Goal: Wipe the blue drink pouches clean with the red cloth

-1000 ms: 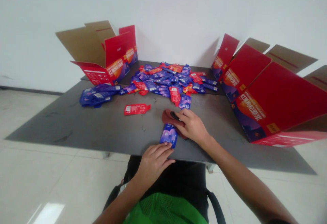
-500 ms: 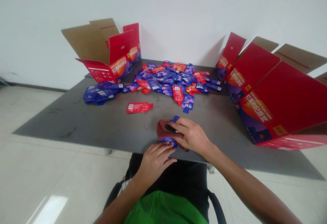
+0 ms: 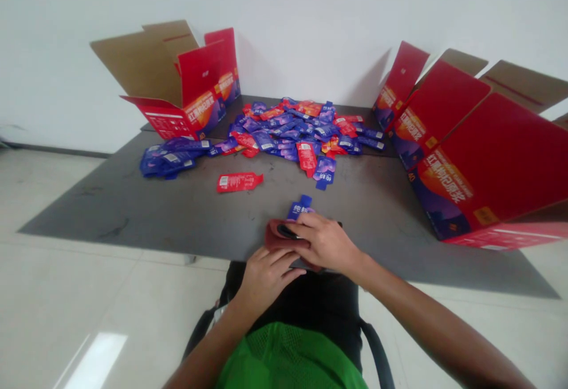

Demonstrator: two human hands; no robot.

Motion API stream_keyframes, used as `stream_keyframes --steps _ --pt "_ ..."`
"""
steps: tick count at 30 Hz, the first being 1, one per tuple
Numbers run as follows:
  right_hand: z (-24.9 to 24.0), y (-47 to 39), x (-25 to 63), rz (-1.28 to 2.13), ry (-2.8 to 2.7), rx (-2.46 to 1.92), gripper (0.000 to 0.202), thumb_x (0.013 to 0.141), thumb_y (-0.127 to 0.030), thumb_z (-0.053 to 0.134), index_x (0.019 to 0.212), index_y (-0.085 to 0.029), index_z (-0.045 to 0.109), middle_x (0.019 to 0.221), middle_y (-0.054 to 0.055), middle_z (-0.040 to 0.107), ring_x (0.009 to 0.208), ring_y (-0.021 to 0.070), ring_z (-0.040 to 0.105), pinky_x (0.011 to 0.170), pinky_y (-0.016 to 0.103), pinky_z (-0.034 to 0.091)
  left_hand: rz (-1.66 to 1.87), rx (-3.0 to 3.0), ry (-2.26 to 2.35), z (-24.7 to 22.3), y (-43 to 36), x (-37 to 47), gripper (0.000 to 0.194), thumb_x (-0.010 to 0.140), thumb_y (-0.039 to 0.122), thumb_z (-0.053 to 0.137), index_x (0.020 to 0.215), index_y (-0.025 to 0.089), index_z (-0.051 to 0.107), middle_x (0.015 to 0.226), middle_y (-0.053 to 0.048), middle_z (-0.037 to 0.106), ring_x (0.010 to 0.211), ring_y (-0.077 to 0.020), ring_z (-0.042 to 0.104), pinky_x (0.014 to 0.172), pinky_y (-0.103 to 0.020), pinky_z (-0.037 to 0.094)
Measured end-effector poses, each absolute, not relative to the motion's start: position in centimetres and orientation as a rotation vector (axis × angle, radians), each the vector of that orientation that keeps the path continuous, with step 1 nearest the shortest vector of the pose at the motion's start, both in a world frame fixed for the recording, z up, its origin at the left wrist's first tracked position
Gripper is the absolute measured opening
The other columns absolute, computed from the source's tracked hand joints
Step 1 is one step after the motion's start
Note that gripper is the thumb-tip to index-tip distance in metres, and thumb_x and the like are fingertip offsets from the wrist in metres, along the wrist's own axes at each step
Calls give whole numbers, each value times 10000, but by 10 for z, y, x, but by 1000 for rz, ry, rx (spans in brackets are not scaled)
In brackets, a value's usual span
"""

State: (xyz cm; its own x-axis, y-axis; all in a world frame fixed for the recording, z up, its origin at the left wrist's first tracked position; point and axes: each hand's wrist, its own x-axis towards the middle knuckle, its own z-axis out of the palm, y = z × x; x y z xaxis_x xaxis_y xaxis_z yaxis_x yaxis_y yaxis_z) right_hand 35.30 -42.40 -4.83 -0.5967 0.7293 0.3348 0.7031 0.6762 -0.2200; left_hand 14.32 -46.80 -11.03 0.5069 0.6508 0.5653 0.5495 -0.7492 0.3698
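Observation:
My right hand [image 3: 326,241] grips a reddish-brown cloth [image 3: 274,234] with a small black object [image 3: 287,232] in its fold. Under the cloth lies a blue pouch [image 3: 300,206], its spout end and upper part showing beyond the cloth. Close to the table's front edge, my left hand [image 3: 265,274] rests with its fingers stretched side by side against the cloth's lower side; the pouch's near end is hidden there. A single red pouch [image 3: 239,182] lies flat to the left, farther from me.
A heap of blue and red pouches [image 3: 288,132] covers the back middle of the grey table [image 3: 177,217]. Blue pouches [image 3: 168,157] are stacked at left. Open red cartons stand at the left [image 3: 202,102] and right [image 3: 461,164].
My right hand and the cloth have moved nearer to me along the blue pouch, uncovering more of its spout end. The camera view has shifted slightly.

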Motion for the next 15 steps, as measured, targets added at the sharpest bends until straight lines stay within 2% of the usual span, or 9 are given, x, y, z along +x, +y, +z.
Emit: stream_keyframes --steps 6,12,15 --pt "-42 -382 382 -75 -2337 -1437 312 982 -344 633 1236 -182 714 956 75 659 876 204 630 733 290 494 1109 2577 1012 -108 -467 144 267 957 415 686 1127 215 736 1182 -40 773 1083 -227 727 943 -386 580" --pt "-42 -421 362 58 -2453 -1158 336 1003 -376 605 1296 -231 681 1047 68 670 927 188 634 766 282 499 1093 2587 1024 -108 -467 143 265 953 414 695 1126 218 743 1145 -46 779 1023 -221 737 912 -382 592" --pt "-54 -413 361 113 -2472 -1190 337 997 -371 622 1296 -229 687 1051 64 672 930 183 643 763 278 502 1076 2577 1026 -107 -468 142 262 947 407 704 1121 215 743 1147 -52 779 1034 -222 736 921 -379 591"
